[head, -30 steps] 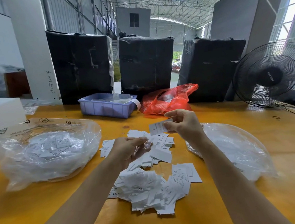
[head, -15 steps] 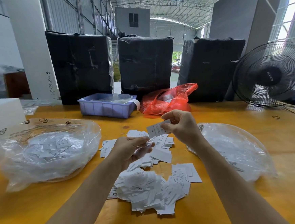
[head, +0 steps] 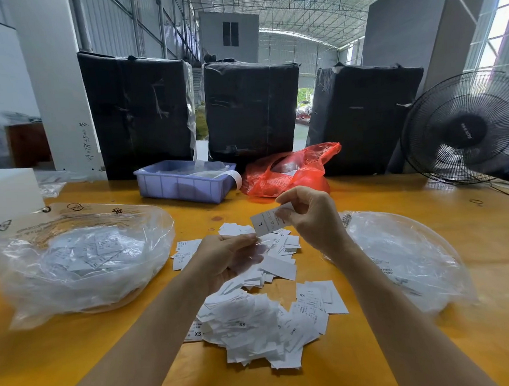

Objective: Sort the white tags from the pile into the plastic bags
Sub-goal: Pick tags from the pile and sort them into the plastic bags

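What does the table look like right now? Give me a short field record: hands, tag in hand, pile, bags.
right hand: pinches one tag
held tag: white, marked L, raised above the pile
left hand: low over the pile, fingers curled; contents blurred
pile of tags: loose on the table, some marked XS
left bag: clear, holds tags
right bag: clear, holds tags

Two bare forearms run up from the lower edge of the frame, one from the lower left and one from the lower right, both slender and uncovered along all that shows. No sleeve or cuff reaches into view on either arm. The left hand [head: 221,256] and the right hand [head: 313,218] near the centre of the frame are ungloved. Their fingers are slim, with short, plain nails.
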The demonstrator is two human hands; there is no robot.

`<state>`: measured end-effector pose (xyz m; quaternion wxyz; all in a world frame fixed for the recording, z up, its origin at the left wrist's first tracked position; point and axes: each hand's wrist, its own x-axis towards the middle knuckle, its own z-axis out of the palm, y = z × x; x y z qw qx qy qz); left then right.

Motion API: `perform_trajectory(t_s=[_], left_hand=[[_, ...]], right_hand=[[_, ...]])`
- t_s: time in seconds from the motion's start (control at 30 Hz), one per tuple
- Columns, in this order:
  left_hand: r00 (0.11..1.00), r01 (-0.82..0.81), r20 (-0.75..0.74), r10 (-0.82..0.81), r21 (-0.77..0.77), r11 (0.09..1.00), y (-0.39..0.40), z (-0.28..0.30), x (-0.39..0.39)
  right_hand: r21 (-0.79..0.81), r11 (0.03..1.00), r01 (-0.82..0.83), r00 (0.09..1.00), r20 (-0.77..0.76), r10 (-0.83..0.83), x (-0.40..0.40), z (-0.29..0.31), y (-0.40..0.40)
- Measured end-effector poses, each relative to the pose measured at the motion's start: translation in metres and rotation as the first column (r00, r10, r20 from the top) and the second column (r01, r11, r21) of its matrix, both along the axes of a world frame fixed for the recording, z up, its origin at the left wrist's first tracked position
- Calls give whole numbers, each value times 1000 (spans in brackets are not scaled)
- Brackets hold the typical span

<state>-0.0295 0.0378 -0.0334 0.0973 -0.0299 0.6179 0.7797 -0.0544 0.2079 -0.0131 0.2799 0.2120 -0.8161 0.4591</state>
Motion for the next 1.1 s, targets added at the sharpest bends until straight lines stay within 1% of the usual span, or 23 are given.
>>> perform_trajectory(t_s=[0.17, 0.4, 0.5, 0.67, 0.77, 0.83, 0.9, 1.0, 1.1], left_hand=[[1000, -3, 10, 3, 27, 1000, 0, 1, 0], [1000, -27, 2, 26, 38, 999, -3, 4, 2], [1000, -26, -1, 26, 48, 998, -2, 4, 3], [999, -40, -10, 40, 40, 998, -3, 2, 1], [999, -35, -35, 35, 6, 999, -2, 0, 1], [999, -29, -44, 29, 3, 1000, 0, -1, 1], [998, -31, -47, 32, 16, 999, -1, -1, 0], [998, -15, -56, 15, -11, 1000, -3, -1, 0], [999, -9, -46, 10, 23, 1000, -3, -2, 0]], right_hand=[[8, 1000, -26, 999, 20, 26, 0, 0, 1], [-11, 995, -97, 981, 169, 98, 2, 0, 3], [10, 992, -125, 961, 251, 119, 3, 0, 3], [5, 988, -152, 932, 333, 142, 6, 2, 2], [-3, 978, -208, 882, 432, 189, 7, 4, 1], [59, 970, -234, 858, 481, 178, 8, 3, -1], [108, 974, -199, 876, 465, 128, 8, 3, 0], [46, 993, -113, 917, 390, 86, 6, 7, 5], [1, 994, -105, 930, 355, 97, 5, 9, 8]])
